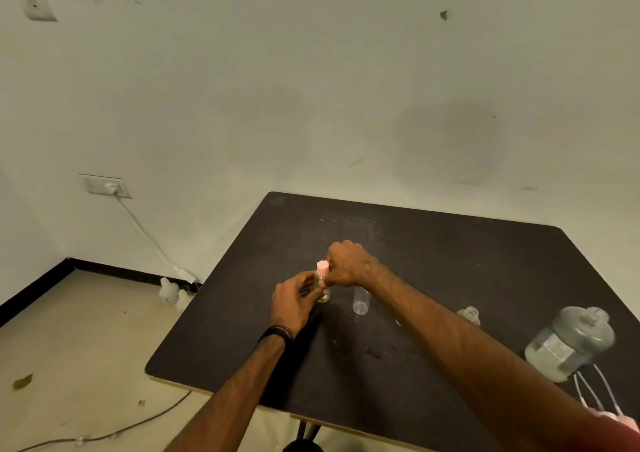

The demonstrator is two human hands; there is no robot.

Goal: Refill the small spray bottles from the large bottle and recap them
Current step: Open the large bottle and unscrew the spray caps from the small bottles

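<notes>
A small clear spray bottle with a pink cap (322,269) stands upright on the dark table (433,264). My left hand (294,301) grips its body. My right hand (348,264) is closed around the neck just under the pink cap. A second small clear bottle (361,301) stands uncapped just right of them, partly behind my right forearm. A third small open bottle (470,315) is farther right. The large clear bottle (571,342) with liquid in its bottom sits near the table's right edge. Pink spray heads with thin tubes (601,399) lie in front of it.
White bottles (170,291) stand on the floor by the table's left corner. A wall socket (108,186) feeds a white cable (149,237) running down to the floor. A dark cord (138,424) lies across the floor at the lower left.
</notes>
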